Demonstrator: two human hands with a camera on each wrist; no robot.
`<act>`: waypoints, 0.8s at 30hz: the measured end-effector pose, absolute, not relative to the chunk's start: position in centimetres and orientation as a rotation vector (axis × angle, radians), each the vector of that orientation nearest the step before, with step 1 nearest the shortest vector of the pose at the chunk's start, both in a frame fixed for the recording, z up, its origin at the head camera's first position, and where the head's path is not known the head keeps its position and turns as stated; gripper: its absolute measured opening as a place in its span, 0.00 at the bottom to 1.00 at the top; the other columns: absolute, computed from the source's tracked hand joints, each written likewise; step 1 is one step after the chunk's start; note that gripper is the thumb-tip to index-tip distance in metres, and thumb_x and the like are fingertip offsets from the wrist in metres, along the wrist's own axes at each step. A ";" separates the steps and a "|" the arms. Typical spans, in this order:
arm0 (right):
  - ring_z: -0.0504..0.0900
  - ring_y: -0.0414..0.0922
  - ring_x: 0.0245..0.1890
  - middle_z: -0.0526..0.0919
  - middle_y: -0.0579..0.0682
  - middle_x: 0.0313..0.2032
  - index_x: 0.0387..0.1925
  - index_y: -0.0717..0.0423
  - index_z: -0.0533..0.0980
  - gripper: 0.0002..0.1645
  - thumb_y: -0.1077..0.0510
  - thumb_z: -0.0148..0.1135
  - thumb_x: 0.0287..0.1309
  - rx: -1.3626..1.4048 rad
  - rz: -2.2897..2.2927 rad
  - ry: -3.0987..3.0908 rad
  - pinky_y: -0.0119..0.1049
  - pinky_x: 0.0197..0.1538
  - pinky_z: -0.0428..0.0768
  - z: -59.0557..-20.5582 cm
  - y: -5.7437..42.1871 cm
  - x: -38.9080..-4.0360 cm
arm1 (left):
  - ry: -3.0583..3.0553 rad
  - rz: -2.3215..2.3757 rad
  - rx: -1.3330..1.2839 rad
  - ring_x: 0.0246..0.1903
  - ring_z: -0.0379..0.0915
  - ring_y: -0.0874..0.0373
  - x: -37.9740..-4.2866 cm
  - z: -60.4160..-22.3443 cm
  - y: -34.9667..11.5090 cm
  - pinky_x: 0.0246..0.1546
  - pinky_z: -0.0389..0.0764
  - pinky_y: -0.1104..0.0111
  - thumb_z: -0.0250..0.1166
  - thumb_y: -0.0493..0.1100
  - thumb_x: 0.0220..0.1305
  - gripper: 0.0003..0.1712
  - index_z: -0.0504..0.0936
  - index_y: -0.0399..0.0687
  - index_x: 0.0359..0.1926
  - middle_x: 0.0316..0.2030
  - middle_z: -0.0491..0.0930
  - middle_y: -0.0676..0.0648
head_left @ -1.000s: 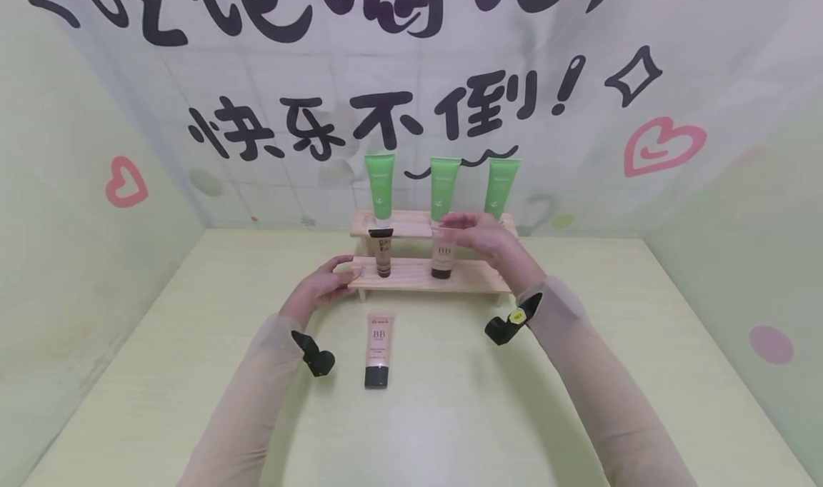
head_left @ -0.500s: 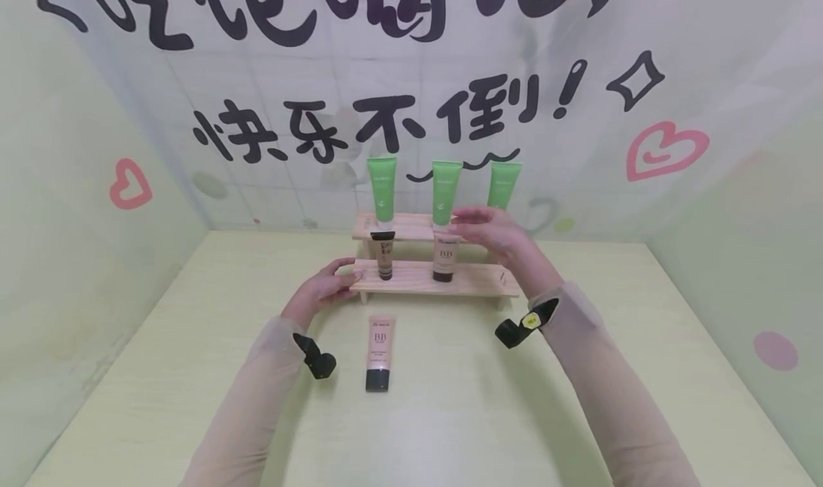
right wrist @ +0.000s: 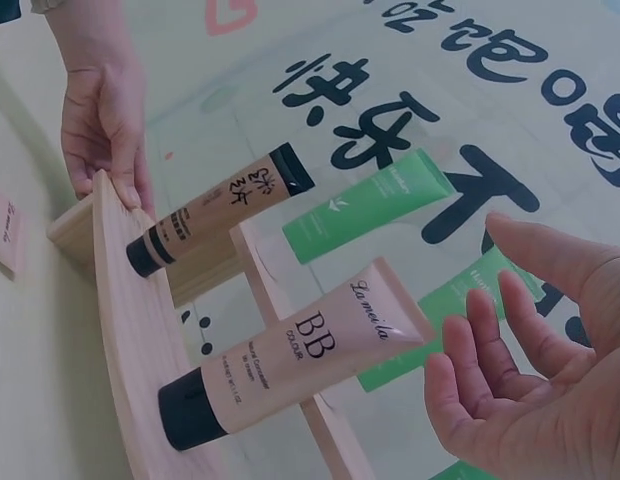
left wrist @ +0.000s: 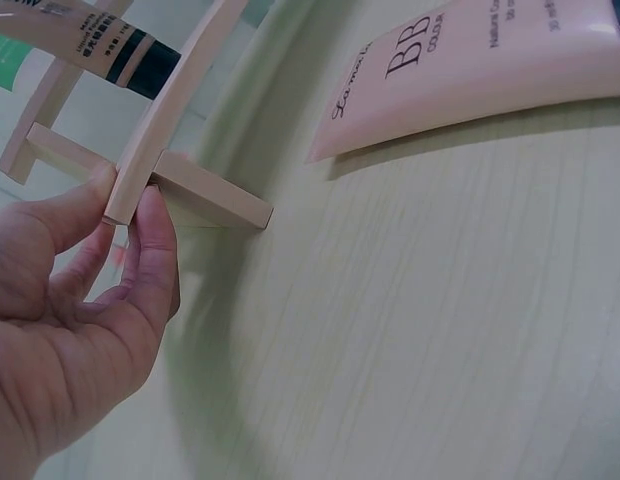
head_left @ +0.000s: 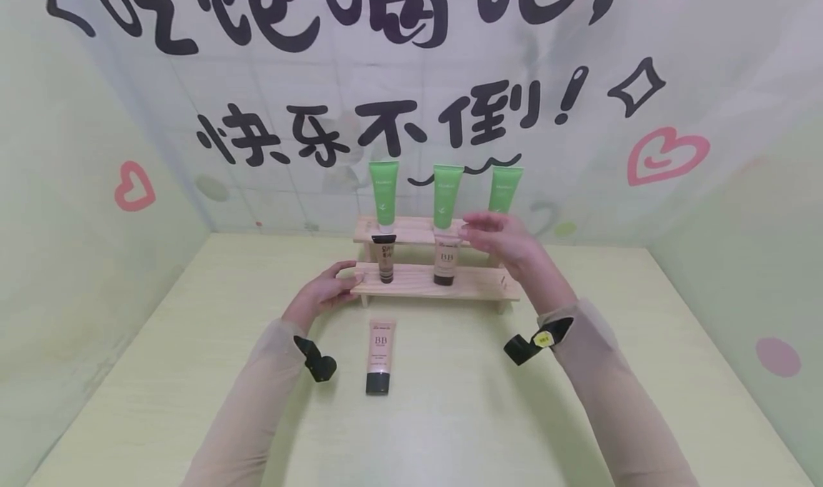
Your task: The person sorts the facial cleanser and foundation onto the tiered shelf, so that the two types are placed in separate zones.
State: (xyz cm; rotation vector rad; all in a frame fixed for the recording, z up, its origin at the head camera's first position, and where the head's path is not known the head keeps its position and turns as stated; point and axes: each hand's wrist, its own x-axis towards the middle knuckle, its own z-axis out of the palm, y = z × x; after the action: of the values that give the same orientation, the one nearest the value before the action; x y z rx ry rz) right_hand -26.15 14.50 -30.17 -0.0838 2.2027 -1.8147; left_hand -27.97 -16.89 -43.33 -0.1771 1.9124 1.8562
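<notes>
My left hand (left wrist: 100, 290) pinches the left end of the lower step of a wooden display rack (head_left: 411, 281), thumb above and fingers below. A pink BB cream tube (right wrist: 300, 350) stands cap down on that lower step. My right hand (right wrist: 540, 370) is beside its top, fingers parted and apart from the tube, holding nothing. Left of it on the same step stands a brown tube with a black cap and top (head_left: 385, 258). Three green tubes stand on the upper step, among them the left green tube (head_left: 384, 194); my right hand partly covers the rightmost one.
Another pink BB cream tube (head_left: 381, 357) lies flat on the table (head_left: 450, 415) in front of the rack. Behind the rack rises a printed backdrop (head_left: 289, 80) with black lettering. Side panels close in the table at left and right.
My right hand has drawn back to the right from the top of the standing pink tube, which stays upright. My left hand keeps its grip on the rack. The view has tilted slightly.
</notes>
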 end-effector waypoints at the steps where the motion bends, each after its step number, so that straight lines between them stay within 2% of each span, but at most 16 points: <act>1: 0.72 0.42 0.47 0.72 0.52 0.53 0.58 0.61 0.64 0.29 0.62 0.59 0.55 -0.089 -1.813 2.202 0.39 0.60 0.70 -30.2 14.5 -26.0 | 1.911 1.857 -0.178 0.29 0.73 0.65 -28.0 -43.3 -16.9 0.31 0.77 0.79 0.54 0.40 0.66 0.37 0.46 0.49 0.70 0.38 0.70 0.45; 6: 0.73 0.39 0.43 0.74 0.44 0.43 0.58 0.65 0.65 0.26 0.64 0.56 0.56 -0.132 -1.804 2.192 0.34 0.54 0.73 -30.9 14.1 -25.3 | 1.905 1.863 -0.175 0.29 0.73 0.65 -27.9 -43.2 -16.9 0.31 0.78 0.78 0.54 0.39 0.66 0.37 0.46 0.48 0.70 0.38 0.70 0.46; 8: 0.73 0.39 0.43 0.75 0.44 0.43 0.57 0.65 0.66 0.26 0.65 0.56 0.56 -0.147 -1.807 2.179 0.37 0.56 0.73 -31.3 13.8 -25.1 | 1.907 1.862 -0.173 0.29 0.73 0.65 -27.9 -43.3 -16.9 0.31 0.78 0.78 0.54 0.40 0.66 0.37 0.46 0.48 0.70 0.37 0.71 0.46; 13: 0.77 0.39 0.44 0.75 0.54 0.51 0.56 0.66 0.67 0.26 0.63 0.59 0.55 -0.197 -1.813 2.113 0.43 0.60 0.71 -32.2 12.9 -24.6 | 1.923 1.851 -0.183 0.29 0.74 0.65 -27.9 -43.3 -16.9 0.30 0.77 0.79 0.54 0.40 0.66 0.36 0.46 0.50 0.70 0.37 0.71 0.46; 16: 0.79 0.43 0.46 0.73 0.59 0.55 0.57 0.67 0.67 0.27 0.63 0.58 0.56 -0.240 -1.790 2.078 0.43 0.59 0.72 -32.9 12.4 -24.4 | 1.931 1.851 -0.192 0.29 0.74 0.65 -28.0 -43.3 -16.8 0.30 0.77 0.79 0.54 0.40 0.66 0.35 0.48 0.51 0.70 0.38 0.71 0.46; 20: 0.77 0.51 0.52 0.73 0.63 0.55 0.57 0.68 0.66 0.27 0.61 0.58 0.57 -0.279 -1.737 2.056 0.43 0.57 0.74 -34.0 11.8 -24.2 | 1.928 1.860 -0.188 0.29 0.74 0.64 -28.1 -43.5 -16.9 0.30 0.77 0.78 0.54 0.40 0.66 0.35 0.48 0.50 0.69 0.37 0.72 0.46; 24: 0.77 0.52 0.52 0.73 0.62 0.55 0.57 0.67 0.67 0.27 0.61 0.58 0.57 -0.278 -1.694 2.026 0.46 0.57 0.73 -35.2 11.1 -23.9 | 1.923 1.853 -0.172 0.29 0.74 0.65 -28.0 -43.6 -16.9 0.30 0.77 0.79 0.54 0.40 0.66 0.36 0.47 0.50 0.70 0.36 0.72 0.47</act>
State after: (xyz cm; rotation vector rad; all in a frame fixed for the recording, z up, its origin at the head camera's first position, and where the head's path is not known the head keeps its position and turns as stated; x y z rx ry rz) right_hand -23.93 11.06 -35.20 -0.2785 2.0262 -1.6943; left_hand -28.05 -16.94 -43.58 -0.1716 1.9229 1.8530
